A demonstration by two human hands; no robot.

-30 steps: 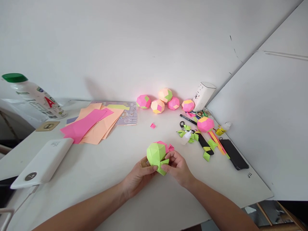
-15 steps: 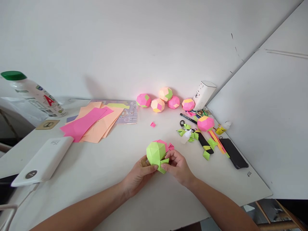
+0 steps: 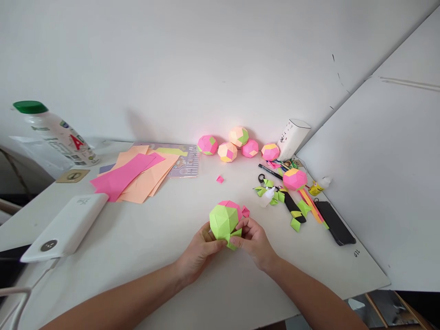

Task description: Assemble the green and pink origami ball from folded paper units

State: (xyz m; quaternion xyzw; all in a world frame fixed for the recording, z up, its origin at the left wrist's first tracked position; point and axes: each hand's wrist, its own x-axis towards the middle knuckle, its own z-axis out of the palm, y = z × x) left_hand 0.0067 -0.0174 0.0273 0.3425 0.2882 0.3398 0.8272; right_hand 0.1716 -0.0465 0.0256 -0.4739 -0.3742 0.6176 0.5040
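A faceted paper ball [image 3: 223,221], light green in front and pink behind, is held above the near part of the table. My left hand [image 3: 201,250] grips it from the left and below, thumb on a green flap at its lower edge. My right hand [image 3: 256,243] pinches a green paper flap [image 3: 236,234] at the ball's lower right between thumb and fingers. Just beyond the right fingers is a small folded pink paper piece [image 3: 245,211]. Another pink piece [image 3: 220,179] lies farther back. The ball hides part of the left fingers.
Several finished paper balls [image 3: 227,151] line the wall. At right are green paper pieces [image 3: 295,224], a small white glue bottle [image 3: 268,197], a marker [image 3: 270,171] and a black phone [image 3: 334,222]. Pink and peach sheets [image 3: 137,183], a white power bank [image 3: 68,224] and a bottle [image 3: 62,135] occupy the left.
The camera view has shifted slightly. Both hands keep their hold on the ball and the green flap, with only a very small turn of the ball.
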